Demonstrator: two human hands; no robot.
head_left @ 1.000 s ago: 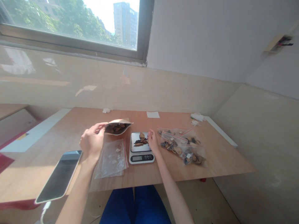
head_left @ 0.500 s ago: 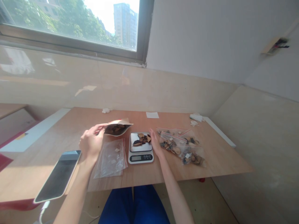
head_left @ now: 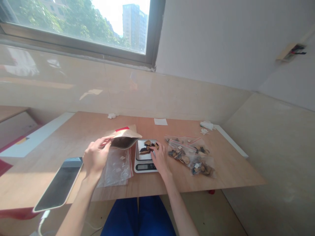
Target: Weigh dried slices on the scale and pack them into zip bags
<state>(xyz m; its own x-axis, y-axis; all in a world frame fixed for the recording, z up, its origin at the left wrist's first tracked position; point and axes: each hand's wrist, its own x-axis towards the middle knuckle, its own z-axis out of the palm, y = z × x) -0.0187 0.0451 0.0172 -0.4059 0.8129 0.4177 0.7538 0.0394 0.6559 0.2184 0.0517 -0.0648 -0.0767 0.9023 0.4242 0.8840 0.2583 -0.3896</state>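
My left hand [head_left: 94, 158] grips the edge of an open brown paper pouch [head_left: 124, 137], held tilted just left of a small kitchen scale [head_left: 144, 157]. Dark and tan dried slices [head_left: 147, 147] lie on the scale's metal plate. My right hand [head_left: 160, 157] rests over the scale's right side, its fingertips pinched at the slices on the plate; I cannot make out what they hold. An empty clear zip bag [head_left: 116, 167] lies flat under the pouch.
Several filled clear zip bags [head_left: 190, 154] lie right of the scale. A dark tablet [head_left: 59, 183] with a cable sits at the table's [head_left: 231, 167] front left. Small white scraps [head_left: 160, 121] lie near the back edge, by the wall under a window.
My right hand has moved from the scale's right edge onto its plate, fingers now at the slices. The pouch has tipped over, so its dark mouth faces down toward the scale.
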